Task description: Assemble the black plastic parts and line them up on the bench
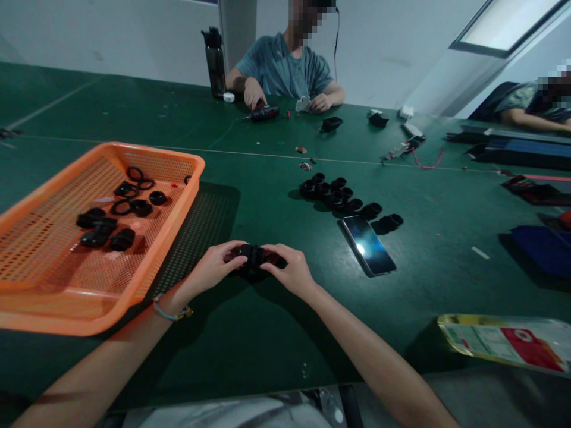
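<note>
Just above the green table, my left hand (222,264) and my right hand (291,268) grip a black ring-shaped plastic fitting (253,254) from its two ends. Thumbs and fingers of both hands are closed round it, and they hide parts of it. To my left stands an orange basket (178,238) with several black fittings (121,239) and thin black rings (134,173) inside. Beyond my right hand, several black fittings (335,198) stand in a loose cluster on the table.
A smartphone (368,245) lies right of my hands. At the near right edge is a gold-rimmed packet (508,342). Across the green table (267,196), a person (285,68) has a hand on a power drill (264,113), near a dark bottle (215,64). Another person (535,110) sits far right.
</note>
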{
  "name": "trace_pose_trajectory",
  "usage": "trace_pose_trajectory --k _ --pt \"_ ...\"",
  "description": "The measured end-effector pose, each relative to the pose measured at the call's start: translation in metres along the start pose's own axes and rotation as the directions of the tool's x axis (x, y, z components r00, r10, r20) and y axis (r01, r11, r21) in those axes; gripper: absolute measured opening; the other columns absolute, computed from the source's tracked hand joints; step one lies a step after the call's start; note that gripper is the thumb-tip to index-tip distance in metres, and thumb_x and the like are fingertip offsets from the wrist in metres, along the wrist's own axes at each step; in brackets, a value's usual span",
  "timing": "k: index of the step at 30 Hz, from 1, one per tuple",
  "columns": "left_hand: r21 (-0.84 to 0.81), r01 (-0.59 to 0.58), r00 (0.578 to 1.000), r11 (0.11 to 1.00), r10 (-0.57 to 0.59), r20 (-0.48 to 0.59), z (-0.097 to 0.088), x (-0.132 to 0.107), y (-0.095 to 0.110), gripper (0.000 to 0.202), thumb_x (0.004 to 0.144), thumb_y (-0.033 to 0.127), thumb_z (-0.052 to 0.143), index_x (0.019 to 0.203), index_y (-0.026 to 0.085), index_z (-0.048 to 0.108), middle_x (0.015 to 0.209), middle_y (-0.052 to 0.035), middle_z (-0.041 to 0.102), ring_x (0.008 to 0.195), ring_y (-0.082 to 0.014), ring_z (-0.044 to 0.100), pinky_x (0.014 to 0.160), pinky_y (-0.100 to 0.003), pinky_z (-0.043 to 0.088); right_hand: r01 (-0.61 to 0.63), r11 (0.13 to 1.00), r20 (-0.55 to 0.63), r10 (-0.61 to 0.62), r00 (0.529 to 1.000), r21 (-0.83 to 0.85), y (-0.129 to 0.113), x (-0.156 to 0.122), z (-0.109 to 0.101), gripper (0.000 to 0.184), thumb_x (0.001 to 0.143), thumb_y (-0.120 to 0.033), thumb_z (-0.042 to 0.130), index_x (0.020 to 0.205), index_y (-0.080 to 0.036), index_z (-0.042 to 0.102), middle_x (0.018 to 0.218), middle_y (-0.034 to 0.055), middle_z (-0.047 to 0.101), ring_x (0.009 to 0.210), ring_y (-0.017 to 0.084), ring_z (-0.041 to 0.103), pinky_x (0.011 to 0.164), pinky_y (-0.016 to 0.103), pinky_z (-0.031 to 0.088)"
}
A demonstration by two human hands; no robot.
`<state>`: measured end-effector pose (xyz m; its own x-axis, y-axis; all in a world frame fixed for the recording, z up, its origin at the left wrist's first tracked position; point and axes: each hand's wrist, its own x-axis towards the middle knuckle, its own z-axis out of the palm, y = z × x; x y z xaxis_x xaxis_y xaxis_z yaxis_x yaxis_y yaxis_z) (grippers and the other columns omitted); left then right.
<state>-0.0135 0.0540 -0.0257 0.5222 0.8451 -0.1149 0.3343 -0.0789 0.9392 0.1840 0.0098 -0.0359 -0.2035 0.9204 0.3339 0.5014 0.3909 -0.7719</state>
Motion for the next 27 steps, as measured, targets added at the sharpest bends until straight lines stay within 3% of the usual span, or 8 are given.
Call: trace_pose_trajectory --k 22,27 --pt "0.006 -0.019 1.000 1.000 0.019 -0.017 -0.0015 0.0008 -0.0036 0.039 0.066 0.041 0.066 0.093 0.013 0.063 0.085 -0.0067 0.068 0.076 -0.0217 0.064 0.070 -0.031 0.051 -0.024 0.997 0.071 0.029 0.997 -0.072 -0.0034 -0.0004 -0.0002 0.019 0.080 -0.018 0.059 0.099 -0.018 0.059 0.081 0.0039 0.063 0.071 0.015 0.058 0.066 0.029 0.049" --pt "-0.032 0.014 1.000 0.999 -0.013 0.012 -0.0007 -0.0002 -0.0014 0.037 0.063 0.041 0.067 0.088 0.013 0.063 0.082 -0.0062 0.069 0.076 -0.0221 0.064 0.071 -0.032 0.051 0.111 0.991 0.066 -0.106 0.992 -0.074 -0.0018 -0.0016 0.0024 0.045 0.074 -0.025 0.068 0.115 -0.018 0.051 0.095 0.0082 0.063 0.086 0.019 0.059 0.072 0.033 0.051"
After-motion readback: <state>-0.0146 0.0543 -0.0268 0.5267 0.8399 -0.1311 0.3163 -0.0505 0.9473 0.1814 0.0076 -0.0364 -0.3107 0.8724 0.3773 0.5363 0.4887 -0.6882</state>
